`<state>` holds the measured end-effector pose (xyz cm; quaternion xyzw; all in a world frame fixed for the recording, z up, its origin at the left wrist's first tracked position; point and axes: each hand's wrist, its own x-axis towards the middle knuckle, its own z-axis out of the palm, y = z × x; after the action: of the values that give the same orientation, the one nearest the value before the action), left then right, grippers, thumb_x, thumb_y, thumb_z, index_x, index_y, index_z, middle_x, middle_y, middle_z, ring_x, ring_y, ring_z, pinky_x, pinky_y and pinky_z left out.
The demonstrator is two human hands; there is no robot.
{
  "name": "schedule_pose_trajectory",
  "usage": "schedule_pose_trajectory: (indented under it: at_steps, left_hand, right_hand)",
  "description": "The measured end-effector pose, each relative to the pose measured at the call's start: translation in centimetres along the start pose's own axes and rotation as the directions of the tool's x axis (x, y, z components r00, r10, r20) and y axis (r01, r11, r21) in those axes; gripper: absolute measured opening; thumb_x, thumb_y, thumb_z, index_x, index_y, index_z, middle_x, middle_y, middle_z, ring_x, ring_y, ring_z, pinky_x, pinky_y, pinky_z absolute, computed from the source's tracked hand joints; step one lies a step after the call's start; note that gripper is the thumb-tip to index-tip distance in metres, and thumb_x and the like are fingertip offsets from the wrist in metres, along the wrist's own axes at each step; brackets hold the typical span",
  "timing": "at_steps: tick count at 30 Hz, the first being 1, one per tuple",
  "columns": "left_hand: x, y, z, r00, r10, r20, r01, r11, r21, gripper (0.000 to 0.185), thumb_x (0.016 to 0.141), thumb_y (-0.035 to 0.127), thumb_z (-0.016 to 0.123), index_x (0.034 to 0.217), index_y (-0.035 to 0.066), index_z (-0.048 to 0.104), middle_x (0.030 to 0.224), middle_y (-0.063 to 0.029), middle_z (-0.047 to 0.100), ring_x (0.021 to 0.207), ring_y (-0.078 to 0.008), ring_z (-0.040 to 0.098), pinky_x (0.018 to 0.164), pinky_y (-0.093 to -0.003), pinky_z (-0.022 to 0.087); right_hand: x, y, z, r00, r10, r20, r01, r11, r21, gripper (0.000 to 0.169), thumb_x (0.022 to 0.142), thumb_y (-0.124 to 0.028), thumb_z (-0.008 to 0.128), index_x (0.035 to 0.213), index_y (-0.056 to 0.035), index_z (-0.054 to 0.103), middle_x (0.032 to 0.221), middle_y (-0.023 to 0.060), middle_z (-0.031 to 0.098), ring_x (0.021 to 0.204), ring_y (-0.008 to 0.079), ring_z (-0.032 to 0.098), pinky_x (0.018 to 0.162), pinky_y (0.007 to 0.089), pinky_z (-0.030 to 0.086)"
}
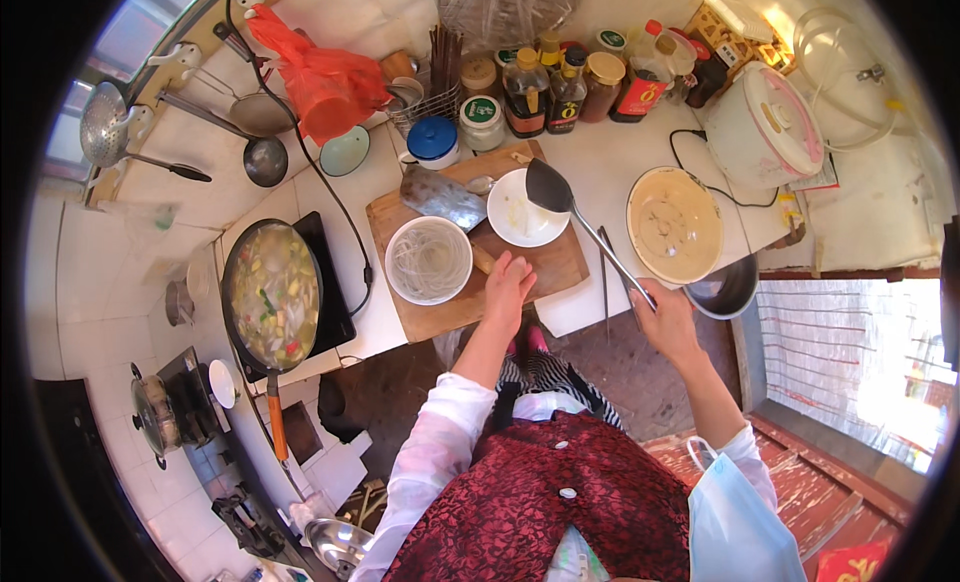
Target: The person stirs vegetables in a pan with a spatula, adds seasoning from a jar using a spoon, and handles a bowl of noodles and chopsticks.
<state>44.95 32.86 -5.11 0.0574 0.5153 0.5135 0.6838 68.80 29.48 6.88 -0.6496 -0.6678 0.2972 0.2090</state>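
My right hand [666, 321] grips the metal handle of a wok spatula [549, 186]. Its black blade is over the right rim of a small white plate [521, 218] with food residue. My left hand [510, 282] is held over the wooden cutting board [435, 323], fingers slightly apart and holding nothing. Close to its fingertips are a cleaver's wooden handle [482, 258] and a white bowl of translucent noodles [429, 261]. The cleaver's blade [442, 197] lies flat behind the bowl. At the left, a frying pan [271, 297] of soup with vegetable pieces sits on a black induction cooker [334, 312].
Beige enamel basin [709, 259] and rice cooker [761, 128] stand at right, a dark metal pot [727, 289] below the basin. Sauce bottles [525, 94] and a blue-lidded enamel mug [433, 143] line the back. A black cable [330, 188] hangs above the cooker; the pan's wooden handle [277, 424] overhangs the counter.
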Motion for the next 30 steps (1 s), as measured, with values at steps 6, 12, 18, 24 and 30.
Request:
schedule_pose_trajectory:
  at_steps: [6,12,18,24,30]
  left_hand:
    - [5.2,-0.5,0.5,0.993,-0.043,0.106,0.069,0.964,-0.257,0.035,0.094,0.006,0.049,0.125,-0.003,0.038,0.124,-0.0174,0.048,0.109,-0.0307,0.055,0.099,-0.0435,0.048]
    - [4.8,0.2,2.3,0.997,-0.012,0.072,0.029,0.973,-0.227,0.035,0.090,-0.001,0.042,0.125,-0.003,0.037,0.125,-0.0178,0.047,0.110,-0.0325,0.055,0.098,-0.0468,0.049]
    - [1.2,-0.6,3.0,0.995,0.093,0.020,-0.087,0.973,-0.214,0.044,0.084,-0.001,0.044,0.127,-0.003,0.036,0.125,-0.0173,0.049,0.111,-0.0323,0.055,0.095,-0.0479,0.050]
    - [-3.7,-1.8,4.5,0.959,0.282,0.004,-0.274,0.935,-0.223,0.038,0.085,0.002,0.046,0.122,-0.002,0.037,0.120,-0.0162,0.052,0.107,-0.0283,0.058,0.087,-0.0430,0.056]
    - [-6.7,-5.6,6.4,0.941,0.294,-0.164,-0.331,0.899,-0.285,0.034,0.086,0.003,0.048,0.118,0.000,0.039,0.125,-0.0162,0.049,0.113,-0.0289,0.054,0.090,-0.0462,0.054]
  right_hand:
    - [-0.1,-0.9,-2.3,0.994,0.104,0.039,-0.108,0.988,0.106,0.019,0.087,-0.014,0.061,0.100,-0.0007,0.062,0.070,0.0156,0.060,0.059,0.0244,0.056,0.058,0.0322,0.044]
    - [2.1,-0.6,-4.8,0.997,-0.019,0.072,0.017,1.000,0.026,0.019,0.086,-0.014,0.062,0.099,-0.0001,0.062,0.067,0.0153,0.059,0.057,0.0235,0.055,0.057,0.0322,0.044]
    - [4.8,-0.5,-9.1,0.963,-0.093,0.254,0.097,0.995,-0.003,0.017,0.086,-0.014,0.061,0.098,-0.0021,0.063,0.076,0.0158,0.063,0.066,0.0310,0.061,0.059,0.0357,0.047]
    - [5.8,2.3,-12.7,0.844,-0.473,0.254,0.493,0.870,-0.020,0.014,0.085,-0.013,0.063,0.096,-0.0041,0.064,0.082,0.0135,0.064,0.070,0.0323,0.061,0.059,0.0366,0.047]
    - [6.2,5.3,-15.0,0.844,-0.316,0.434,0.246,0.946,0.209,0.016,0.089,-0.016,0.062,0.097,-0.0022,0.064,0.067,0.0044,0.058,0.057,0.0117,0.055,0.051,0.0274,0.042]
